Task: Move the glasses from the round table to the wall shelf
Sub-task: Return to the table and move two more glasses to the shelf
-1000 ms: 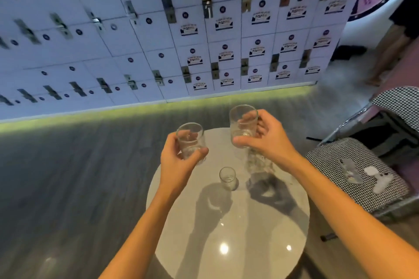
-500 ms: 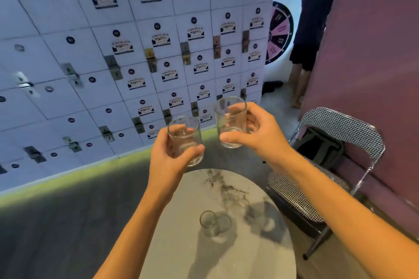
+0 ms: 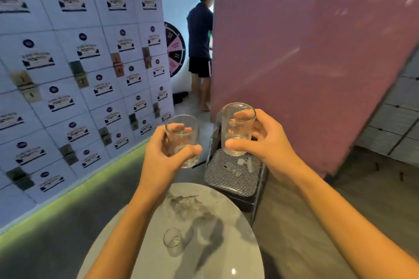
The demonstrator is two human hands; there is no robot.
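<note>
1. At nine o'clock in the view stands a wall of white lockers (image 3: 68, 75). No wall shelf shows anywhere.
2. Just left of centre, the left hand (image 3: 163, 161) grips the left glass (image 3: 183, 140), with the thumb across the front and the fingers curled behind. The glass is upright and lifted clear of the table, probably so it travels level.
3. At six o'clock, the small glass (image 3: 173, 241) stands on the pale marbled round table (image 3: 226, 263). Neither hand touches it. With both hands full, it likely waits for another trip.
4. At three o'clock of the left glass, a little higher and not touching it, is the right glass (image 3: 238, 129). Both glasses are clear, straight-sided and thick-based, and they look empty.
5. The right hand (image 3: 269, 140) wraps round the right glass in the same way, thumb in front and fingers behind.
6. Beneath that hand, beyond the table's one o'clock edge, is a checked chair (image 3: 233, 183). A pink wall (image 3: 317, 63) fills the view from one to three o'clock.
</note>
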